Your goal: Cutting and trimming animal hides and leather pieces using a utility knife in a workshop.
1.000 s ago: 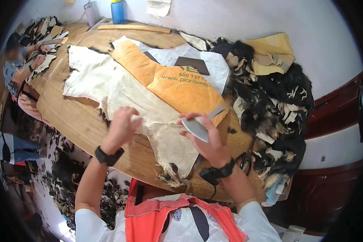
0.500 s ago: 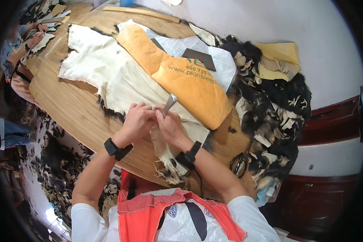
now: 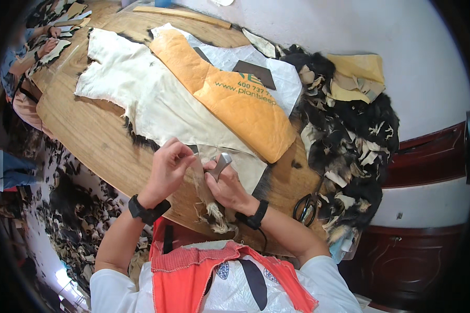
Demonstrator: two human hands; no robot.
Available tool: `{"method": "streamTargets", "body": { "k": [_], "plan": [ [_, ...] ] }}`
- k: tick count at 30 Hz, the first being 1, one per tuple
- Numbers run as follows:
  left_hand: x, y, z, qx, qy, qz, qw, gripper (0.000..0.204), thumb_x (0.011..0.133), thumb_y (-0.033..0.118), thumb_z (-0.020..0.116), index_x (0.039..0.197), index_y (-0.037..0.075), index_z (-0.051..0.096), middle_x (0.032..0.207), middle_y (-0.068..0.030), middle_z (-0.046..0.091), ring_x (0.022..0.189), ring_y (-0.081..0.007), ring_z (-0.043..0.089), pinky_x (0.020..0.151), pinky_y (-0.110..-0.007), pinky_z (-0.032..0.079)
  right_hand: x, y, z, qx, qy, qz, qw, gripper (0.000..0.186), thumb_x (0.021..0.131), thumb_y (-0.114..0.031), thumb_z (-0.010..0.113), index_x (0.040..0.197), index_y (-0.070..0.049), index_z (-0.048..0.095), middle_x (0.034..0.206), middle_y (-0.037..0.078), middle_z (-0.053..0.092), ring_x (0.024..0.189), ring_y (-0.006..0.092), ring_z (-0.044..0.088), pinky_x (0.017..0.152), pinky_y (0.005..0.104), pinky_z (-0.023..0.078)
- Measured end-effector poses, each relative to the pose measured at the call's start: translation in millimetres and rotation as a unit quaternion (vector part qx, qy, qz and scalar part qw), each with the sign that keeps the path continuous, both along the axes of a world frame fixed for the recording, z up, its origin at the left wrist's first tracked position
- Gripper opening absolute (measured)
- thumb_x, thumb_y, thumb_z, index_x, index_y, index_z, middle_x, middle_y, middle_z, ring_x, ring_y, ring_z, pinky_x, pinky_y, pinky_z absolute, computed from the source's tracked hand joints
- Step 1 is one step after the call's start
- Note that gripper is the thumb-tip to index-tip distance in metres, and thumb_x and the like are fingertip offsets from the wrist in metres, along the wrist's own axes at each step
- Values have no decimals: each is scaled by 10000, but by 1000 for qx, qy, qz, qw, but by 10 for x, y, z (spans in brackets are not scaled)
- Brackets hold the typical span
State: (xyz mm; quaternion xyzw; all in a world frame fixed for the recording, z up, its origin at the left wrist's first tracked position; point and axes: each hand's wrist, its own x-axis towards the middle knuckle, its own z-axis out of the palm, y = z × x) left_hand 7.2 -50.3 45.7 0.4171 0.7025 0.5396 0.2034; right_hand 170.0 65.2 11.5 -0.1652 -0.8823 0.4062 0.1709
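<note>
A pale animal hide [image 3: 120, 78] with dark fur at its edges lies on the wooden table [image 3: 73, 128], beside an orange paper piece [image 3: 235, 112] with printing. My left hand [image 3: 169, 167] pinches a narrow strip [image 3: 203, 193] of the hide near its lower edge; this strip hangs toward the table's near edge with a frayed end. Just right of it, my right hand [image 3: 224, 185] is wrapped round a metal hand tool [image 3: 222, 163]; its working end at the hide is hard to make out. A white sheet [image 3: 282, 83] with a dark rectangle [image 3: 253, 73] lies behind the orange piece.
Dark fur scraps [image 3: 357, 125] pile along the table's right side, with scissors [image 3: 304, 208] and yellow paper [image 3: 355, 73]. A wooden strip [image 3: 183, 15] lies along the back. Another person [image 3: 23, 78] works at the upper left. More scraps [image 3: 70, 208] cover the floor at left.
My hands came in from apart to meet on the hide's lower part. Since half a second ago my right hand with the tool has moved down and my left hand slightly left, separating a little.
</note>
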Motion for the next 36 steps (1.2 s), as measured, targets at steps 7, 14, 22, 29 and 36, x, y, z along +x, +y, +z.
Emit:
{"method": "streamTargets", "body": {
  "k": [7, 14, 22, 29, 36],
  "plan": [
    [88, -298, 6, 56, -72, 43, 995, 40, 929, 27, 634, 950, 21, 600, 920, -26, 556, 735, -106, 543, 681, -258, 455, 382, -68, -27, -55, -18, 77, 995, 169, 859, -77, 558, 1007, -7, 597, 1122, 224, 566, 1133, 398, 535, 969, 460, 441],
    [3, -1129, 765, 197, -282, 160, 925, 135, 988, 210, 583, 979, 83, 537, 813, 9, 567, 645, -61, 527, 610, -208, 459, 661, 162, -100, -276, 12, 90, 957, 218, 901, -120, 507, 1057, -23, 624, 1251, 174, 568, 1170, 301, 539, 1021, 406, 417],
    [-170, -1880, 752, -240, 453, 283, 811, 245, 863, 17, 656, 1103, -2, 608, 978, -143, 614, 907, -306, 595, 874, -384, 470, 1006, 579, 527, -433, 69, -63, 897, 265, 925, -171, 457, 1085, -34, 619, 1148, 101, 604, 1087, 189, 561, 970, 323, 431],
    [1090, -550, -30, -43, 306, -196, 931, 353, 744, 177, 761, 1049, 59, 629, 1161, -136, 605, 1104, -329, 562, 927, -445, 468, 996, 472, 564, -454, 56, -89, 885, 249, 1015, -263, 456, 1129, -76, 575, 1001, 5, 608, 876, 63, 559, 772, 218, 444],
    [1294, -214, -302, -92, 436, -320, 836, 345, 761, 227, 718, 1048, 61, 623, 1017, -84, 597, 979, -250, 582, 863, -354, 482, 1193, 434, 637, -485, 89, -111, 863, 243, 1003, -236, 464, 1088, -60, 608, 975, 2, 611, 898, 73, 559, 802, 240, 447]
  ]
}}
